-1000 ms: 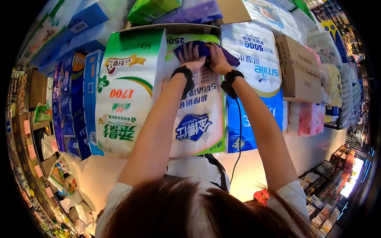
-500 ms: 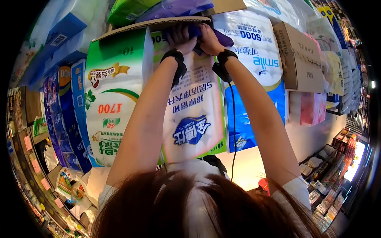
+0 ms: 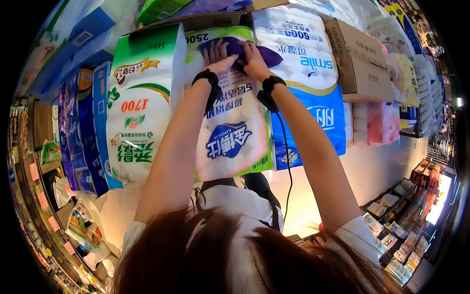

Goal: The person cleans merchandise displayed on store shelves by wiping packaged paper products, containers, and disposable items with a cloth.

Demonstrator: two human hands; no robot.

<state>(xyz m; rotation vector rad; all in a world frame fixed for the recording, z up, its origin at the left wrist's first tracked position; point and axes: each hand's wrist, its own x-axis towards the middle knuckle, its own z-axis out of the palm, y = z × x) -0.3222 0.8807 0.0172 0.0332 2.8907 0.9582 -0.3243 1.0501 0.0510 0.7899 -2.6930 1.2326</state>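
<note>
A dark purple cloth [image 3: 268, 57] lies bunched on the far part of a white and green tissue-roll pack [image 3: 227, 139] with a blue KIMBOS label. My left hand [image 3: 219, 58] presses on the cloth's left side, fingers bent over it. Close beside it, my right hand [image 3: 254, 60] grips the cloth's right part, and a loose end sticks out to the right. Both wrists wear black bands, and a black cable [image 3: 288, 161] hangs from the right one. Part of the cloth is hidden under my fingers.
On the left stands a green and white roll pack [image 3: 142, 108]; to the right is a blue and white pack [image 3: 306, 63]. A cardboard box [image 3: 360, 61] sits farther right. Behind the KIMBOS pack runs a cardboard edge [image 3: 205, 20]. Shelves line both sides.
Both hands have drawn back toward me with the cloth, away from the cardboard edge. More of the KIMBOS pack's far end shows, and the packs appear higher in view.
</note>
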